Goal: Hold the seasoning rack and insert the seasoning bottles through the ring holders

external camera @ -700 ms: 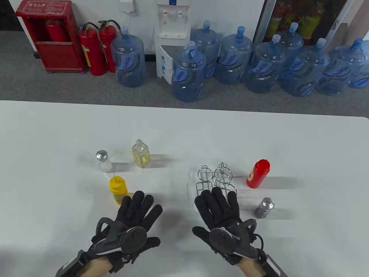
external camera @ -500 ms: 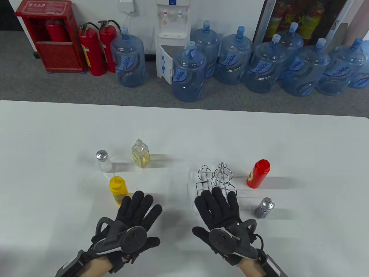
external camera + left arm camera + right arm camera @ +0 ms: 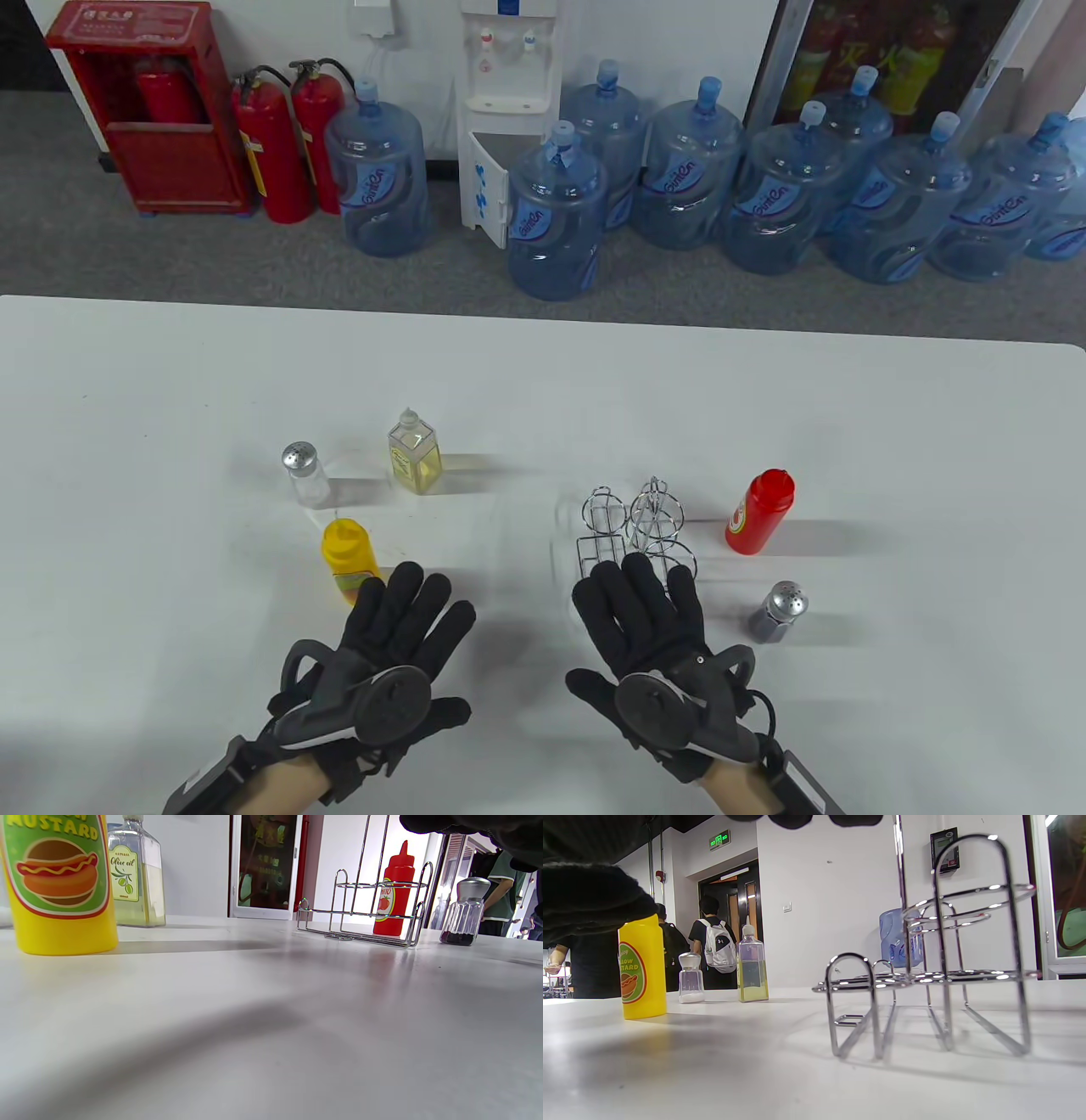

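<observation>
A chrome wire seasoning rack stands empty on the white table, also in the left wrist view and right wrist view. My right hand lies flat, fingers spread, just in front of the rack. My left hand lies flat and empty beside a yellow mustard bottle. A salt shaker and an olive oil bottle stand behind the mustard. A red ketchup bottle and a pepper shaker stand right of the rack.
Beyond the table's far edge are several blue water jugs, a water dispenser and red fire extinguishers on the floor. People stand in a doorway in the right wrist view.
</observation>
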Action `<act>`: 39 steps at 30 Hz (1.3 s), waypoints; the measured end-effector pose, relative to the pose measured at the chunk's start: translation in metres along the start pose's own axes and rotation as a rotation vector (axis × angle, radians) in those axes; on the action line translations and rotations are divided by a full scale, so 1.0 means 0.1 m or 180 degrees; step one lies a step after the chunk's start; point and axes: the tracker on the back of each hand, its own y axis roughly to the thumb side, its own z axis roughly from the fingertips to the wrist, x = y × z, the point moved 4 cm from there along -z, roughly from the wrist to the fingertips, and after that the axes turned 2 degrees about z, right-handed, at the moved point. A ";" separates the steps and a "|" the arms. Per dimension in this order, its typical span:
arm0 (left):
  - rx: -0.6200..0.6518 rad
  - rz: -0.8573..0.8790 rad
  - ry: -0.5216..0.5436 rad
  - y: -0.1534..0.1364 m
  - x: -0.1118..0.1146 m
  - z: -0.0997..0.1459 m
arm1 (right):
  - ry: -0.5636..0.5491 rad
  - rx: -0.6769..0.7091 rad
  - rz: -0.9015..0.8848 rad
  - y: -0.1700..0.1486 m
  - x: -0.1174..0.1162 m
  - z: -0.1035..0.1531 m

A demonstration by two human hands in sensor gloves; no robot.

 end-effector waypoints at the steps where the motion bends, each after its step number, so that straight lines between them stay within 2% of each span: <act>1: -0.0009 0.0012 0.0005 0.00 -0.01 0.00 | 0.0008 -0.0002 0.0004 0.00 -0.01 0.00; 15: 0.0014 0.0033 -0.0027 0.01 0.01 0.01 | 0.0022 0.0064 -0.0014 0.03 -0.02 0.04; 20: 0.0024 0.0042 -0.0019 0.02 -0.01 0.02 | 0.0170 0.0164 0.0074 0.10 -0.10 0.09; 24: 0.0031 0.0039 0.0016 0.03 -0.04 0.03 | 0.0257 0.0288 0.0200 0.15 -0.04 0.05; 30: 0.0054 0.0034 -0.0019 0.04 -0.02 0.02 | 0.0405 0.0471 0.0520 0.25 0.28 -0.07; 35: 0.0069 0.0034 -0.0047 0.05 -0.01 0.02 | 0.0123 0.0414 0.0692 0.22 0.72 -0.28; 39: 0.0075 0.0043 -0.0042 0.06 -0.01 0.03 | -0.0044 0.0147 0.0659 0.04 1.00 -0.56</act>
